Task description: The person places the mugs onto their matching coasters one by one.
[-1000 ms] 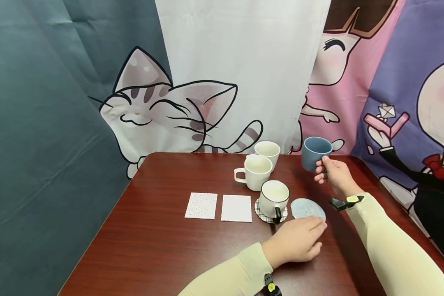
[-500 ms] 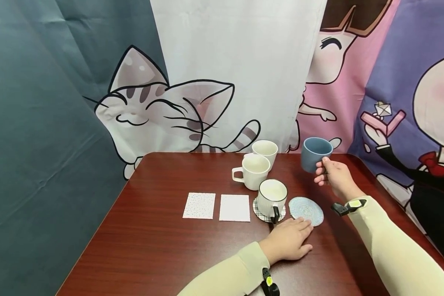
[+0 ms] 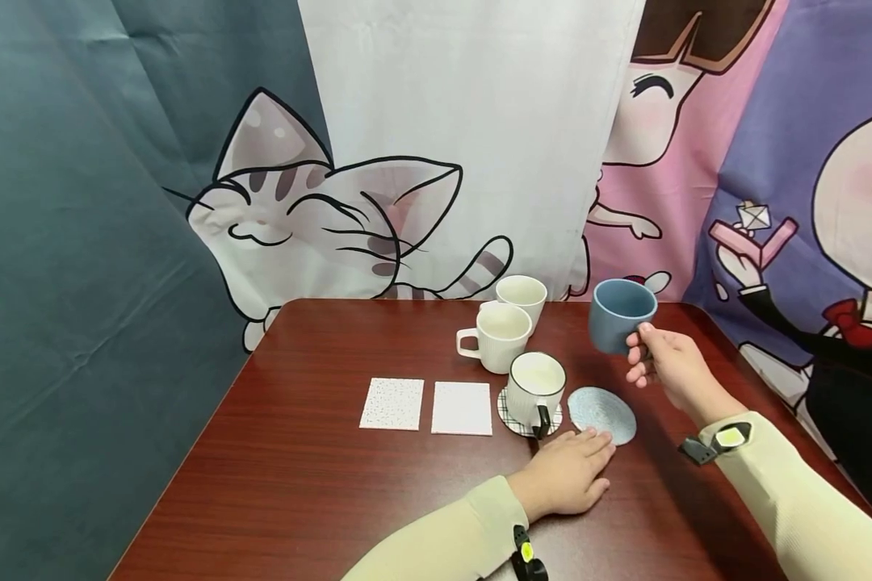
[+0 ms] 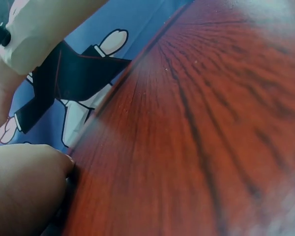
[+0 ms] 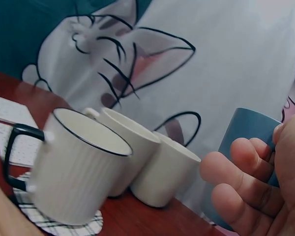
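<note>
My right hand (image 3: 672, 367) grips a blue mug (image 3: 614, 323) by its handle, upright and raised above the table's far right part. In the right wrist view the curled fingers (image 5: 255, 182) cover much of the blue mug (image 5: 236, 132). A round pale blue coaster (image 3: 601, 413) lies below and in front of that mug. My left hand (image 3: 563, 476) rests flat with straight fingers, fingertips at the coaster's near edge. Just left of it, a white mug with black rim and black handle (image 3: 534, 383) stands on a round checked coaster (image 3: 509, 420).
Two cream mugs stand behind the black-rimmed one: a ribbed mug (image 3: 504, 343) with its handle leftward, and a farther mug (image 3: 525, 292). Left of them lie a speckled square coaster (image 3: 392, 403) and a white square coaster (image 3: 462, 408). A printed curtain (image 3: 538, 121) hangs behind the table (image 3: 276, 484).
My left hand has drawn back left, uncovering more of the pale blue coaster. The blue mug in my right hand has come slightly lower and nearer. The other mugs stay put.
</note>
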Demonstrator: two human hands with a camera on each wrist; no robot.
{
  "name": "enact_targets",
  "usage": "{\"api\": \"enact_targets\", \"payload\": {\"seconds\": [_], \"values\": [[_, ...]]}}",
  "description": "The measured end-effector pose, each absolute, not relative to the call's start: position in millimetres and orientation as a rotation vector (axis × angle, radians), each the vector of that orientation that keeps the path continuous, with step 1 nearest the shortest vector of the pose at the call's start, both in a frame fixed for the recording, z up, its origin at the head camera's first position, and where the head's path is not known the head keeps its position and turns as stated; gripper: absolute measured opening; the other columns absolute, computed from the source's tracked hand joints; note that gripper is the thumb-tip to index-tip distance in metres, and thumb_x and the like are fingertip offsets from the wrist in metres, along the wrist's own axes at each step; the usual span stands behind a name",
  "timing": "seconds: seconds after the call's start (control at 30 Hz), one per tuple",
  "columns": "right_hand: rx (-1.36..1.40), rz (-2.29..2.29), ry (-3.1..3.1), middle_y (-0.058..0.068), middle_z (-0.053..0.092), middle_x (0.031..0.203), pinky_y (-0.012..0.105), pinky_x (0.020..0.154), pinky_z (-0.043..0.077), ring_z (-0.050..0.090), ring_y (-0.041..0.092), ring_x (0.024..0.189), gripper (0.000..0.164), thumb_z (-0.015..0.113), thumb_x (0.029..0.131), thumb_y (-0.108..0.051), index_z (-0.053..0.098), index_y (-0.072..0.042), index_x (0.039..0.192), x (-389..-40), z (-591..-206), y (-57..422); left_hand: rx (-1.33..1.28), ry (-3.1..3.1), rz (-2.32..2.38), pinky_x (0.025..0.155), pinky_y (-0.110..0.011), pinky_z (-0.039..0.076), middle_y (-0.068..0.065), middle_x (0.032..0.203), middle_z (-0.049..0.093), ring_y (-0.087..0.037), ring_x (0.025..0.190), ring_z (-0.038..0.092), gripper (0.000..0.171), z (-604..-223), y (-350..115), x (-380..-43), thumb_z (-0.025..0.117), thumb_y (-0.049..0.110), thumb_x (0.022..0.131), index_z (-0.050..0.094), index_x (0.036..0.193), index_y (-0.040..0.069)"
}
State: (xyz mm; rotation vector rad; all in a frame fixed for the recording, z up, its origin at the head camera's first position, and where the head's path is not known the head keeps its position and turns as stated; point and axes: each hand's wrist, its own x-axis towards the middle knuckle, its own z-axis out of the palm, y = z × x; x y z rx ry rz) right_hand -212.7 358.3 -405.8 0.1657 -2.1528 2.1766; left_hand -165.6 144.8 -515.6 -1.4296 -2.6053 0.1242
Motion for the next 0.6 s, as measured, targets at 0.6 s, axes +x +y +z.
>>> {"api": "enact_targets", "payload": {"seconds": [0.6], "values": [[0.221, 2.147, -2.212, 0.002, 0.062, 0.072, 0.027, 0.046, 0.054, 0.065, 0.014, 0.054, 0.034, 0.043, 0.11, -0.027, 0.063, -0.005, 0.094, -165.6, -436.7, 344.6, -1.412, -2.578, 0.183, 0.117, -0.027, 0.029, 0.012, 0.162, 0.034, -0.008, 0.149, 0.029, 0.057, -519.6, 144.0, -165.0, 0.04, 0.052, 0.105, 0.041, 0.156, 0.027]]}}
